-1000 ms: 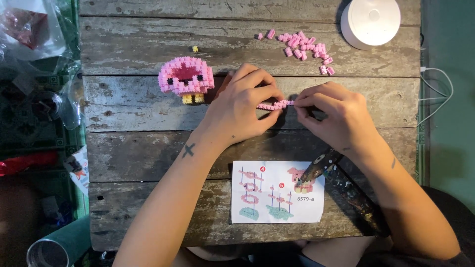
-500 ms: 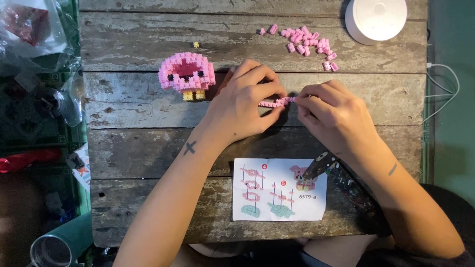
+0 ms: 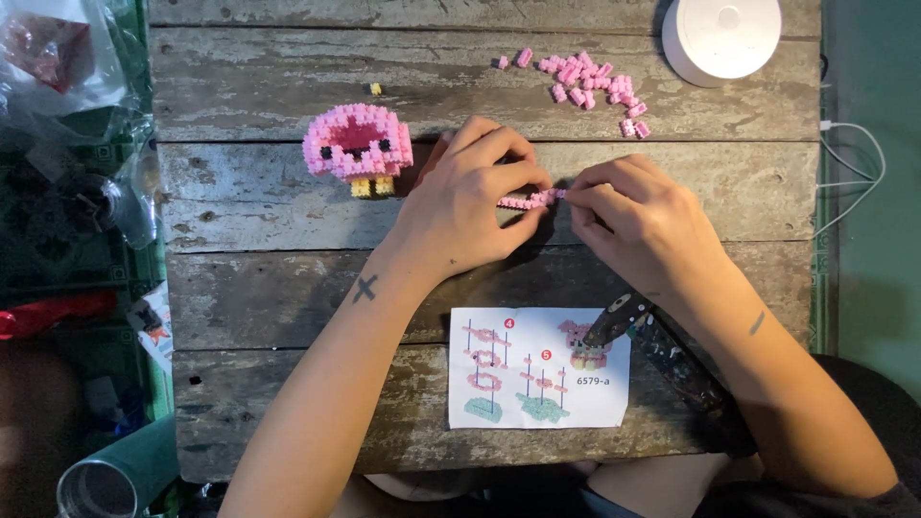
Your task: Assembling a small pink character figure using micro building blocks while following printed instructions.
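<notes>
Both hands meet over the middle of the weathered wooden counter [image 3: 288,259], pinching a short pink strip of small building bricks [image 3: 531,200] between them. The left hand [image 3: 470,201] is curled, its thumb and forefinger closed on the strip's left end; the right hand [image 3: 638,225] is likewise curled, its fingertips closed on the strip's right end. The strip lies roughly level, held just above the planks, and only its middle shows between the fingers.

Taking that strip as the landmark: just to its left, beyond the left hand's knuckles, stands a pink brick-built figure [image 3: 358,146] with dark eyes and a darker red patch on its face, resting on small yellow feet. A single yellow brick [image 3: 375,88] lies on the planks above the figure. Up and to the right of the strip is a loose scatter of pink bricks [image 3: 585,82], well apart from the hands. Farther up and right sits a round white lamp base [image 3: 721,36] at the counter's far edge, partly cut off by the frame. Below the strip, near the counter's front edge, lies a white instruction sheet [image 3: 537,369] printed with coloured building steps; the right forearm passes over its upper right corner. A dark patterned strap [image 3: 672,355] lies under that forearm, touching the sheet. A white cable [image 3: 854,173] loops off the counter's right side.
</notes>
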